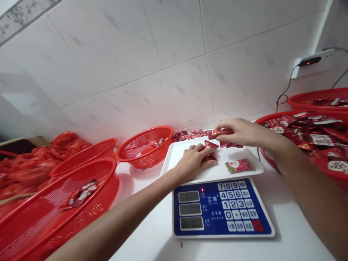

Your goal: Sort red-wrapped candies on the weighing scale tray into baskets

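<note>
A white electronic scale with a blue keypad [223, 208] stands on the table, its white tray [174, 156] behind the keys. My left hand [196, 161] rests on the tray, thumb and fingers closed around small shiny red packets [211, 145]. Above the tray's back right, my right hand [233, 131] pinches another red packet [220, 133]; more red wrapping shows just beneath it. A pink and gold packet [239, 165] lies apart at the tray's front right. The undersides of both hands are hidden.
Red plastic baskets stand around the scale: one at back left [130, 159], a nearer one [112, 181] with a few packets, and a heaped one at right [262, 119]. Red plastic bags [35, 165] lie far left. A cable [282, 95] hangs down the tiled wall.
</note>
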Tool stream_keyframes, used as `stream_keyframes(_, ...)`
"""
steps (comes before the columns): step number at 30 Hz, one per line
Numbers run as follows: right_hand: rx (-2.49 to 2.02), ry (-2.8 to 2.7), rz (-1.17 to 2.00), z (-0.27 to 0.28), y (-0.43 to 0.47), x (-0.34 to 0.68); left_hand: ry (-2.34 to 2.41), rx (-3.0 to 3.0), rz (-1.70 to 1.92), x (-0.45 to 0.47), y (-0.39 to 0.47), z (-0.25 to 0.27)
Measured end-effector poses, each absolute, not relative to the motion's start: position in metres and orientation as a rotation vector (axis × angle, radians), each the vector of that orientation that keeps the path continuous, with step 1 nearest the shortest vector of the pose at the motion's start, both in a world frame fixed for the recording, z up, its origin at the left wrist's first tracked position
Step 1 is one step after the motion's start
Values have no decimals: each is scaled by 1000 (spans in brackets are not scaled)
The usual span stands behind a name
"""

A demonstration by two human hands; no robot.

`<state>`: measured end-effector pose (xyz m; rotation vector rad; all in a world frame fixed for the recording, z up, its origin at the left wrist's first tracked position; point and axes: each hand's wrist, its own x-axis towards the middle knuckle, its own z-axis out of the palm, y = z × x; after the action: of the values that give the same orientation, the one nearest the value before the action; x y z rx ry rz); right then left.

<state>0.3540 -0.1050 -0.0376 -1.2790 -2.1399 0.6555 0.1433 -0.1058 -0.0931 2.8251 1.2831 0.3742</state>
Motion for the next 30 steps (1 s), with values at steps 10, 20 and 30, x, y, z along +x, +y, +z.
stream_keyframes(10,-1368,-2310,833,-24,-134,382,1226,2918,529,138,-96,-95)
stream_keyframes(20,-1654,-2523,623,-51,-137,367,1267,2895,568,138,-105,-94)
stream_keyframes(30,-1467,-2476,876,-43,-127,367,1356,2816,573,138,-106,-98)
